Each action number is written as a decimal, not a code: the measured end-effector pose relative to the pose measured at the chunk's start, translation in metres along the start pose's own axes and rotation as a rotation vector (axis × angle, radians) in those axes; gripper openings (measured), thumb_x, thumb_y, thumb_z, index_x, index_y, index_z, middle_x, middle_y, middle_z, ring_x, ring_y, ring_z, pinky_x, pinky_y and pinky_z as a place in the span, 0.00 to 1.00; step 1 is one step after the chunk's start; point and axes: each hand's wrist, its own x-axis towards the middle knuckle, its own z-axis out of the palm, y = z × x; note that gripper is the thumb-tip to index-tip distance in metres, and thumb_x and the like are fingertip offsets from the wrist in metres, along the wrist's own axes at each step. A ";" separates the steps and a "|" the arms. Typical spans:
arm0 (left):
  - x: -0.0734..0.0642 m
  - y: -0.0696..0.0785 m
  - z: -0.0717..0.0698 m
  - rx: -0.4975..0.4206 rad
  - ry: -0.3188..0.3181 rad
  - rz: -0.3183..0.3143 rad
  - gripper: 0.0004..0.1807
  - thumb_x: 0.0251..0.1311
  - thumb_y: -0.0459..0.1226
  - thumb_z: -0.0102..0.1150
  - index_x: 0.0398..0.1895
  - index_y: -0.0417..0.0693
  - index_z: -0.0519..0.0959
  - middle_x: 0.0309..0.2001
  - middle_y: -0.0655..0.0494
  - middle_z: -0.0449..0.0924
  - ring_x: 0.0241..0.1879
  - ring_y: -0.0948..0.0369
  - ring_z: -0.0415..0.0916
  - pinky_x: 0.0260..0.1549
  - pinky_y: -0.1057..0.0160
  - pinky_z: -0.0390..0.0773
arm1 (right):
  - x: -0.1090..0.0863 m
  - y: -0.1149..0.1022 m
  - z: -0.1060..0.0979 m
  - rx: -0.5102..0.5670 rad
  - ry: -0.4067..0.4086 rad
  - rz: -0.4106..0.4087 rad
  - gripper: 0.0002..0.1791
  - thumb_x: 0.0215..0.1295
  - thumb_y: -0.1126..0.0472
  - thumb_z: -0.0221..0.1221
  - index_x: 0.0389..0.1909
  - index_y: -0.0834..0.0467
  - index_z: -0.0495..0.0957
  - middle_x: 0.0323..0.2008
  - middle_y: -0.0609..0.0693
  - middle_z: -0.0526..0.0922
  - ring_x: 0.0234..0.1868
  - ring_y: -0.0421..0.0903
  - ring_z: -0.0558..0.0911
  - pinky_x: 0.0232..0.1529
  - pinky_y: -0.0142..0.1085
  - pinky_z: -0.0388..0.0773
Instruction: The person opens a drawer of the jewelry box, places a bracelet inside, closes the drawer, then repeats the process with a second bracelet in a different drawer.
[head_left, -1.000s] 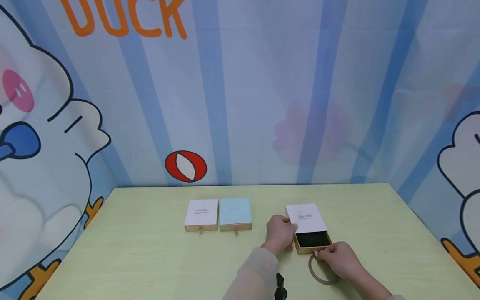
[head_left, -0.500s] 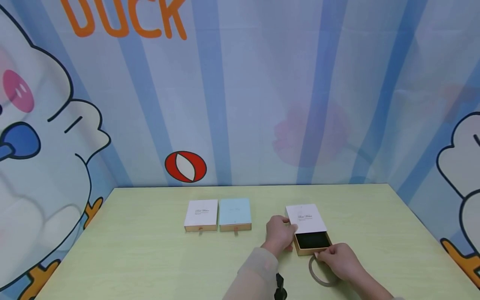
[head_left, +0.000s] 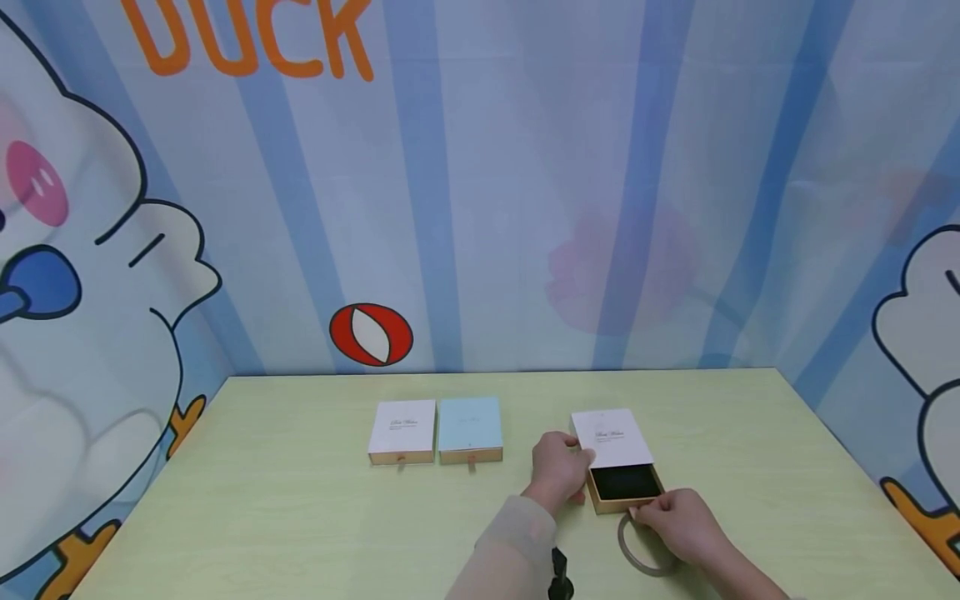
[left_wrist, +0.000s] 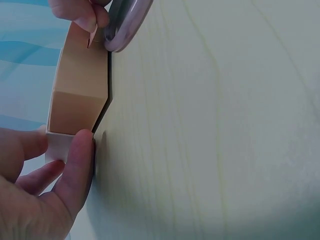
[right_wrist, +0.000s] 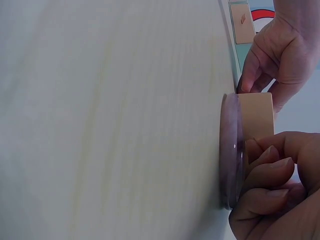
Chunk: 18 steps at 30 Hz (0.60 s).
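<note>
A white sliding drawer box (head_left: 611, 437) with dark script lies at the table's right side. Its tan drawer (left_wrist: 77, 112) is pulled partly out and shows a black inside. On the box's left edge, my left hand (head_left: 558, 468) holds the white cover between thumb and fingers. My right hand (head_left: 681, 521) pinches the small pull tab (left_wrist: 93, 36) at the drawer's front between thumb and finger. A grey-mauve bangle (right_wrist: 230, 150) lies on the table right before the drawer, partly hidden by my right hand in the head view.
Farther left on the pale wooden table (head_left: 300, 500) stand a white drawer box (head_left: 402, 425) and a light blue one (head_left: 470, 422), both closed, side by side. A black object (head_left: 560, 575) sits by my left sleeve. A printed curtain (head_left: 510, 183) hangs behind the table.
The drawer has slid slightly farther out of its cover, toward me. My right hand and the bangle have shifted a little the same way. My left hand stays put on the cover.
</note>
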 end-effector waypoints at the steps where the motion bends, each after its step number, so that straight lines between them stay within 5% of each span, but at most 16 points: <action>1: 0.000 0.000 0.000 0.000 0.000 -0.001 0.17 0.58 0.36 0.61 0.50 0.39 0.77 0.39 0.47 0.77 0.08 0.61 0.70 0.08 0.70 0.71 | 0.000 0.000 0.000 0.000 -0.001 -0.001 0.13 0.52 0.59 0.62 0.13 0.62 0.78 0.10 0.43 0.67 0.18 0.40 0.66 0.17 0.28 0.58; 18: 0.001 -0.002 0.001 -0.016 -0.003 0.013 0.17 0.58 0.36 0.60 0.50 0.39 0.76 0.31 0.50 0.74 0.07 0.62 0.67 0.06 0.72 0.68 | -0.003 0.000 -0.001 0.019 -0.008 0.018 0.14 0.53 0.59 0.62 0.13 0.62 0.78 0.10 0.42 0.66 0.18 0.39 0.66 0.17 0.27 0.57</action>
